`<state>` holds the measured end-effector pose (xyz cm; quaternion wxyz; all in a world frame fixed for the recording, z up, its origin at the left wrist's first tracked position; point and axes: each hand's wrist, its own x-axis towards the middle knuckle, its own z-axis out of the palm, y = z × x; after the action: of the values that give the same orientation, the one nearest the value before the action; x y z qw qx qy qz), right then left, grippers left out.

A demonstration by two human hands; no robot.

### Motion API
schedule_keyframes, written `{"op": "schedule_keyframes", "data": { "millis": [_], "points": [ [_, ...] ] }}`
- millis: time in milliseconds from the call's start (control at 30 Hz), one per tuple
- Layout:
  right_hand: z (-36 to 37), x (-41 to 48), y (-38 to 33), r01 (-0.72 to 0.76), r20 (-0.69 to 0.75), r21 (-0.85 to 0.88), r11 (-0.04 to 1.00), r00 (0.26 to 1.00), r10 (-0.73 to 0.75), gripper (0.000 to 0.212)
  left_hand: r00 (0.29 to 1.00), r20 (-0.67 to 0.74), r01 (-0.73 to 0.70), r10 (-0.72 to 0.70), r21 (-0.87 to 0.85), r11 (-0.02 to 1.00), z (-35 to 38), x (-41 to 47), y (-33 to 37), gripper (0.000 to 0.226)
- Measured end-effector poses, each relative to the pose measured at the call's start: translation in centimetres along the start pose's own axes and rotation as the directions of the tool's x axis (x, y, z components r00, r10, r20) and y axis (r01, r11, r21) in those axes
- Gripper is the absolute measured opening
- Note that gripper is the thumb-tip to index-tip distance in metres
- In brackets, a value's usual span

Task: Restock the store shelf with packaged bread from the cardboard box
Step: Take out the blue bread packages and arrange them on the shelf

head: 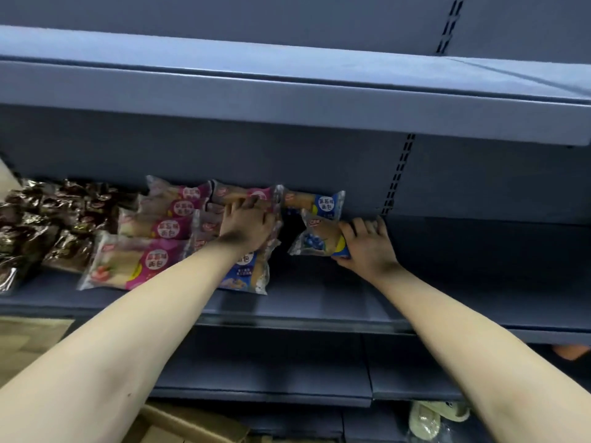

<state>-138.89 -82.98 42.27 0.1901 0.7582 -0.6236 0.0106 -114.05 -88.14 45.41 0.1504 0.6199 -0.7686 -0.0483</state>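
On the blue-grey shelf [319, 302] lie several bread packs: pink-labelled ones [134, 266] at centre left and blue-labelled ones [316, 203] to their right. My left hand [248, 227] rests palm down on the stacked packs, its fingers spread over a pink pack and a blue pack [248, 276] below it. My right hand [367, 243] grips the right end of a blue-labelled bread pack [315, 241], which lies tilted on the shelf. A corner of the cardboard box [188, 425] shows at the bottom.
Dark brown shiny packs [41, 225] fill the shelf's left end. The shelf stretches bare to the right of my right hand. An upper shelf [287, 100] overhangs. Lower shelves [262, 378] sit below, and a slipper [428, 417] is on the floor.
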Motion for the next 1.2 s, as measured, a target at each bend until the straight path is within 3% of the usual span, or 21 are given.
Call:
{"op": "schedule_keyframes", "data": {
  "millis": [67, 233, 500, 667, 767, 933, 1100, 1200],
  "points": [
    [0.4, 1.1, -0.9, 0.027, -0.047, -0.015, 1.0, 0.998, -0.028, 0.079, 0.998, 0.057, -0.011, 0.005, 0.091, 0.996, 0.1, -0.6, -1.5, 0.055],
    [1.1, 3.6, -3.7, -0.002, 0.028, 0.015, 1.0, 1.0, 0.002, 0.075, 0.986, 0.161, 0.022, -0.046, 0.147, 0.989, 0.7, -1.4, -3.1, 0.06],
    [1.9, 5.3, -5.5, -0.136, 0.16, 0.211, 0.968, 0.982, 0.103, 0.081, 0.989, 0.126, 0.061, -0.075, 0.109, 0.992, 1.9, -1.1, -3.2, 0.059],
    [1.7, 5.4, -5.2, -0.144, 0.215, 0.308, 0.94, 0.973, 0.078, 0.094, 0.989, 0.127, 0.059, -0.073, 0.111, 0.992, 1.8, -1.1, -3.2, 0.059],
    [0.7, 5.5, -4.4, -0.046, 0.179, 0.31, 0.95, 0.984, -0.011, 0.093, 0.988, 0.148, 0.03, -0.049, 0.127, 0.991, 1.2, -1.3, -2.9, 0.06],
    [-3.0, 6.5, -5.4, 0.253, -0.125, 0.31, 0.916, 0.967, -0.224, 0.081, 0.993, 0.099, 0.042, -0.058, 0.157, 0.987, -0.6, -2.8, -4.2, 0.067],
    [-6.0, 9.0, -12.8, 0.315, -0.225, 0.386, 0.867, 0.944, -0.242, 0.063, 0.981, 0.003, 0.192, -0.196, 0.179, 0.965, -3.5, -6.6, -9.3, 0.067],
    [-7.7, 9.0, -19.5, 0.439, -0.259, 0.452, 0.777, 0.898, -0.357, 0.061, 0.956, -0.056, 0.294, -0.289, 0.248, 0.923, -5.9, -10.5, -13.3, 0.076]
  ]
}}
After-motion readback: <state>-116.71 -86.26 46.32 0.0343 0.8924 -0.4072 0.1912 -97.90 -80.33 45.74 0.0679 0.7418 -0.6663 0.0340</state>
